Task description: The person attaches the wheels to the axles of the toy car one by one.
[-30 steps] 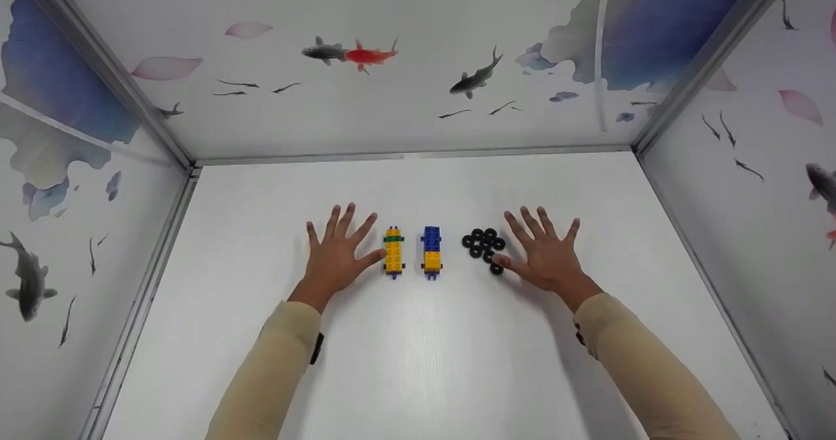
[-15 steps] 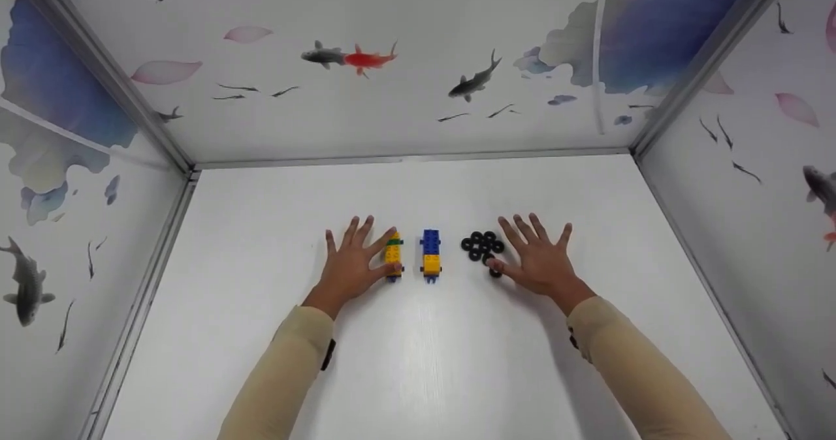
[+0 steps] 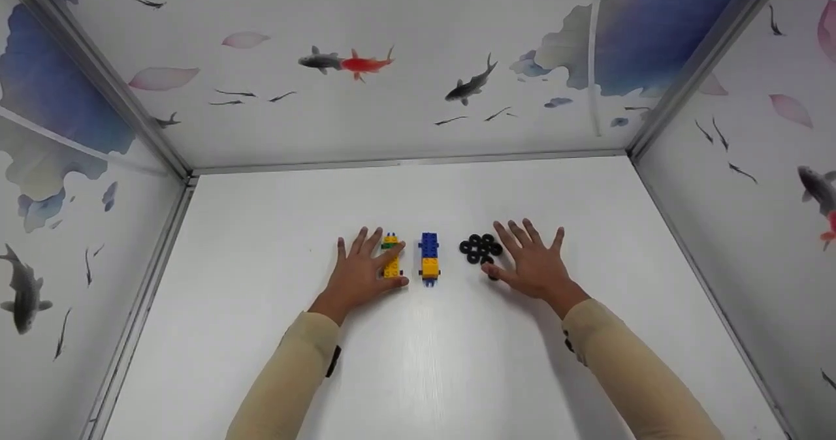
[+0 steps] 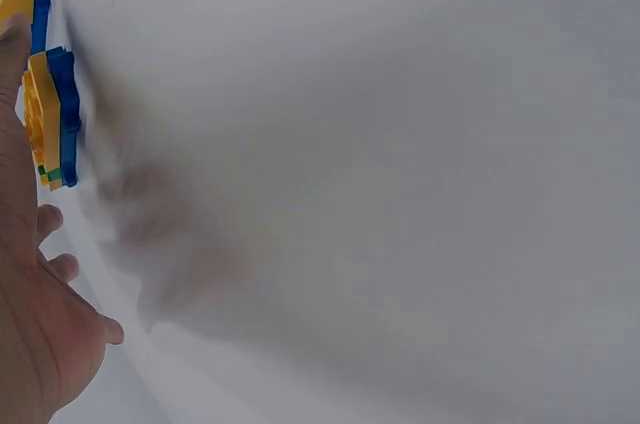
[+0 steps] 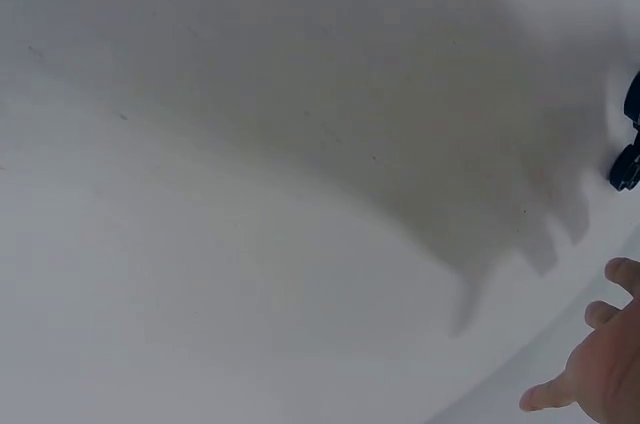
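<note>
A toy-brick car chassis in yellow with a green band (image 3: 392, 269) lies on the white table in the head view, partly hidden under my left hand (image 3: 359, 277). That hand hovers with fingers spread, thumb and forefinger crossing over the chassis. In the left wrist view the chassis (image 4: 64, 114) shows its blue underside at the left edge. Just right of it lies a second chassis, blue and yellow (image 3: 429, 247). Several small black toy tyres (image 3: 479, 251) lie in a cluster beside my right hand (image 3: 535, 270), whose fingers are spread and whose thumb overlaps the lowest tyre.
The white table (image 3: 418, 361) is enclosed by a back wall (image 3: 261, 133) and side walls printed with fish and petals. A metal strip (image 3: 418, 162) runs along the table's back edge.
My left hand has moved right, from beside the yellow and green chassis to over it. The right hand keeps its spread pose, shifting slightly left in view. The chassis and tyres have stayed put.
</note>
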`<state>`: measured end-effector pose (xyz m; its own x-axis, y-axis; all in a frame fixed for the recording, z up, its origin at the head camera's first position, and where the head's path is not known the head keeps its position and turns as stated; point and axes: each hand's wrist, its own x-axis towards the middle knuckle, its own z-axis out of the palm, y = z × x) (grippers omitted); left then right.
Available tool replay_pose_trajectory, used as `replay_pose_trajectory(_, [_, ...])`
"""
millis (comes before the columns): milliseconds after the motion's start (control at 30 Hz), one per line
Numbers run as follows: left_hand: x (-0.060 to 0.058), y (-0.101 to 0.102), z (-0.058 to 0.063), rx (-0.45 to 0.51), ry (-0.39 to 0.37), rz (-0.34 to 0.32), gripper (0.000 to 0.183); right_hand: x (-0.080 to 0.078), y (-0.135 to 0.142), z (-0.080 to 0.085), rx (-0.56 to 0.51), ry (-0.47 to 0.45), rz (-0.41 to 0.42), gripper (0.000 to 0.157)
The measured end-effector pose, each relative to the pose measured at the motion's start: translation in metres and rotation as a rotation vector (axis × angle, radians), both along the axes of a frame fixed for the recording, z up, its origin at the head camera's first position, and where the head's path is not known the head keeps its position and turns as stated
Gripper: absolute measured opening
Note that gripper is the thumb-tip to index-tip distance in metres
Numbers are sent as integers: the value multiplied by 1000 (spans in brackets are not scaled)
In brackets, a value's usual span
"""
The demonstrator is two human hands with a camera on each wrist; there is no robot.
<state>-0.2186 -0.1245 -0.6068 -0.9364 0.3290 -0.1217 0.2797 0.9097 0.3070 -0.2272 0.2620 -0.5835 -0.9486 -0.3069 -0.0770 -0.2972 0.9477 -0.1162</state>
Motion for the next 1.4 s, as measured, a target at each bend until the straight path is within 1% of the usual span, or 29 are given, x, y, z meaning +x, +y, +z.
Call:
replay_pose_trajectory(167, [-1,3,-4,-9,5,-8,83,1,-1,-1,-5,5,-1,102])
replay_pose_trajectory(333, [-2,3,-5,-2,15,-14,80,2,-1,-2,-16,-2,-9,102])
replay_pose_trajectory(433, [-4,3,-5,4,6,-14,76,2,0,-4,-19,-3,-14,103])
replay_pose_trajectory(667, [-6,2,-3,61,19,-8,69,2,1,-7,-19,2,-15,103])
replay_pose_trajectory(767, [-6,2,-1,84,17,10,66,2,3,-7,-20,-5,-8,101])
replay_pose_trajectory(933, [-3,4,6,195,3,70,63,4,10,-4,-8,-7,-2,98])
replay_pose_trajectory(1100, [0,4,13,303,-47,155,62,5,11,-3,-13,-7,-5,98])
replay_pose_trajectory(1400, [0,-2,14,564,-151,265,65,5,11,-4,-16,3,-9,97])
